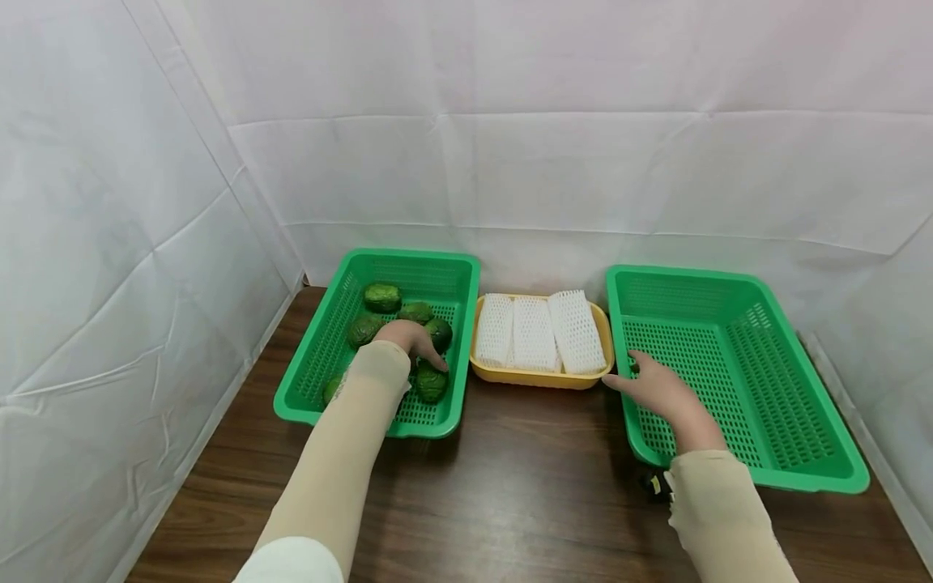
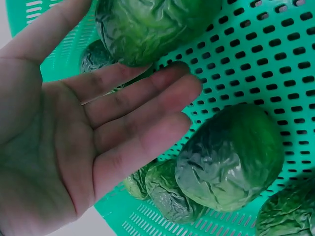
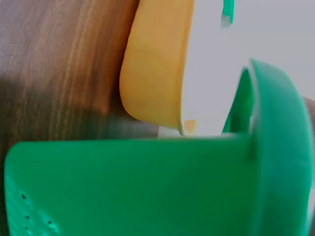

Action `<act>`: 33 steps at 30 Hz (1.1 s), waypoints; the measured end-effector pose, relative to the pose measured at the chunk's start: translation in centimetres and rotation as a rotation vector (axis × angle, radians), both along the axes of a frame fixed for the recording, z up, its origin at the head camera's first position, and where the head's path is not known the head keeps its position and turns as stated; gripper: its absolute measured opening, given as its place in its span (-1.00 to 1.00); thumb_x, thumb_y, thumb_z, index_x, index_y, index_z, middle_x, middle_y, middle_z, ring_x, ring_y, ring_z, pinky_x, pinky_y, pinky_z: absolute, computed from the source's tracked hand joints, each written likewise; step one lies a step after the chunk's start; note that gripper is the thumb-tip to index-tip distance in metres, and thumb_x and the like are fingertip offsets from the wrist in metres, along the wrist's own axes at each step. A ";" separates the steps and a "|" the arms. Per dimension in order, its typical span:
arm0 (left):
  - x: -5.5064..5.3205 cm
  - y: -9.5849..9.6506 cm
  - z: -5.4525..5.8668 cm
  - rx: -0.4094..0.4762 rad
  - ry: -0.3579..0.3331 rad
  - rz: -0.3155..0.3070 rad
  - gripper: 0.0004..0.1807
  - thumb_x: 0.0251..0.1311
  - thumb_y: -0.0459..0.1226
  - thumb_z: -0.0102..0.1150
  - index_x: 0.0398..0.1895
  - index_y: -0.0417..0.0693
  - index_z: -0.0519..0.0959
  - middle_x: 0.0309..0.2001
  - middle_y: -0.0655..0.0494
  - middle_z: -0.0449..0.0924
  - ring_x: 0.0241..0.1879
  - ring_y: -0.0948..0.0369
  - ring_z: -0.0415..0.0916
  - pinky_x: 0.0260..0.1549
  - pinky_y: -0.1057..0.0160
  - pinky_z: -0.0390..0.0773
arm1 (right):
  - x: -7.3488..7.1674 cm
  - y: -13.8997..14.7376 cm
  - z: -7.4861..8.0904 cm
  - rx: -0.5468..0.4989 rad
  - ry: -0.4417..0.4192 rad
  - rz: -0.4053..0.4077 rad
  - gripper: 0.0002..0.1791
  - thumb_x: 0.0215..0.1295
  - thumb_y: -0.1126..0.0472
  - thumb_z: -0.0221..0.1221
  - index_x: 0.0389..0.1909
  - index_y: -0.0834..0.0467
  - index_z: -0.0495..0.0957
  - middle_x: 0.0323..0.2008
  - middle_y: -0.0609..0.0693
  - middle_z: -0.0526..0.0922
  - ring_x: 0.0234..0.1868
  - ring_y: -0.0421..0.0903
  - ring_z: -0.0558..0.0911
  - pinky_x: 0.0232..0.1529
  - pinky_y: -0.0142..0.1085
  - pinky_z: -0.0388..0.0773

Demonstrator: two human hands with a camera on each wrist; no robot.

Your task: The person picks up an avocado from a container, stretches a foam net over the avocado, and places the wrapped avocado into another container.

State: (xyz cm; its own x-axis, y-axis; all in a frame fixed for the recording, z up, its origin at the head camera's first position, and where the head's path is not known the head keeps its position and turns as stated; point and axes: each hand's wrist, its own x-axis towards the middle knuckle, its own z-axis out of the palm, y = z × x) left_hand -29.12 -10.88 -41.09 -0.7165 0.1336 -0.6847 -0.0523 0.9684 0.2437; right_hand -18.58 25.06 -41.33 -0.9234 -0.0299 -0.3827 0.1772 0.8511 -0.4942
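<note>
In the left green basket (image 1: 291, 393), my left hand (image 1: 410, 336) reaches down among several wrinkled dark green avocados. The left wrist view shows its palm with fingers (image 2: 147, 105) nearly straight. One avocado (image 2: 157, 29) lies right at the index fingertip, and another (image 2: 231, 157) sits just past the little finger. My right hand (image 1: 659, 390) is at the left rim of the right green basket (image 1: 736, 389), thumb and forefinger spread, thumb toward the yellow tray. The right wrist view has the basket wall (image 3: 133, 187) up close; the hand is hidden there.
Between the baskets stands a yellow tray (image 1: 535, 378) with three white foam net sleeves (image 1: 534, 332). Everything rests on a dark wood table (image 1: 503, 478). White cloth (image 1: 539, 162) hangs behind and at both sides, close to the baskets' back edges.
</note>
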 end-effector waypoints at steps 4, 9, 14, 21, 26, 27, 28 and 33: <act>0.1 0.2 0.2 0.026 -0.028 0.067 -0.16 -0.07 0.16 0.31 0.21 -0.16 0.40 0.09 -0.14 0.45 0.04 0.00 0.42 -0.08 0.14 0.48 | 0.2 -0.4 -0.3 -0.009 0.006 -0.037 0.05 0.25 -0.29 -0.01 0.40 0.37 -0.25 0.26 0.47 0.11 0.18 0.40 0.24 0.03 0.21 0.28; 0.2 0.2 0.2 0.013 -0.025 0.083 -0.15 -0.09 0.18 0.31 0.20 -0.16 0.40 0.10 -0.10 0.44 0.02 0.01 0.42 -0.08 0.15 0.48 | 0.1 -0.8 -0.8 -0.026 0.027 -0.060 0.02 0.30 -0.20 -0.01 0.41 0.34 -0.35 0.28 0.49 0.06 0.19 0.40 0.22 0.04 0.21 0.28; 0.2 0.2 0.1 0.010 -0.017 0.072 -0.21 -0.06 0.16 0.30 0.18 -0.13 0.43 0.09 -0.10 0.43 -0.02 0.02 0.44 -0.10 0.14 0.49 | 0.0 -1.3 -1.5 -0.073 0.101 -0.082 -0.04 0.35 -0.01 0.01 0.41 0.27 -0.46 0.34 0.46 -0.11 0.27 0.41 0.07 0.11 0.24 0.16; 0.3 0.2 -0.4 -0.012 0.007 0.078 -0.14 -0.12 0.20 0.32 0.23 -0.07 0.40 0.25 -0.10 0.27 0.06 0.00 0.36 -0.06 0.10 0.47 | 0.0 -2.0 -2.5 -0.049 0.174 -0.103 -0.13 0.37 0.17 -0.04 0.44 0.09 -0.46 0.34 0.46 -0.20 0.22 0.45 0.10 0.05 0.27 0.21; 0.1 0.0 -0.9 -0.015 0.000 0.061 -0.19 -0.11 0.20 0.31 0.19 -0.05 0.43 0.19 -0.08 0.34 0.01 0.02 0.40 -0.09 0.11 0.48 | 0.2 -2.3 -3.0 -0.017 0.167 -0.114 -0.17 0.36 0.24 -0.09 0.45 0.08 -0.43 0.32 0.48 -0.12 0.12 0.42 0.28 -0.05 0.22 0.32; 0.0 0.0 -1.0 -0.015 -0.004 0.055 -0.20 -0.10 0.20 0.31 0.18 -0.04 0.44 0.15 -0.07 0.38 -0.01 0.03 0.41 -0.11 0.11 0.48 | 0.2 -2.3 -3.1 -0.006 0.171 -0.115 -0.17 0.36 0.24 -0.09 0.45 0.07 -0.43 0.31 0.48 -0.10 0.06 0.42 0.34 -0.10 0.20 0.36; 0.0 -0.1 -1.1 -0.015 -0.009 0.048 -0.21 -0.10 0.20 0.30 0.17 -0.04 0.44 0.11 -0.06 0.41 -0.03 0.04 0.43 -0.11 0.12 0.49 | 0.2 -2.3 -3.1 0.000 0.174 -0.115 -0.17 0.36 0.24 -0.09 0.45 0.07 -0.43 0.31 0.48 -0.09 0.02 0.41 0.37 -0.13 0.19 0.38; -0.4 -0.5 -1.5 -0.006 -0.053 -0.004 -0.19 -0.07 0.20 0.27 0.21 -0.04 0.40 -0.04 -0.04 0.50 -0.10 0.06 0.46 -0.12 0.12 0.48 | 0.4 -2.3 -3.3 0.014 0.192 -0.112 -0.14 0.35 0.22 -0.05 0.45 0.06 -0.43 0.30 0.49 -0.07 0.01 0.42 0.38 -0.12 0.20 0.37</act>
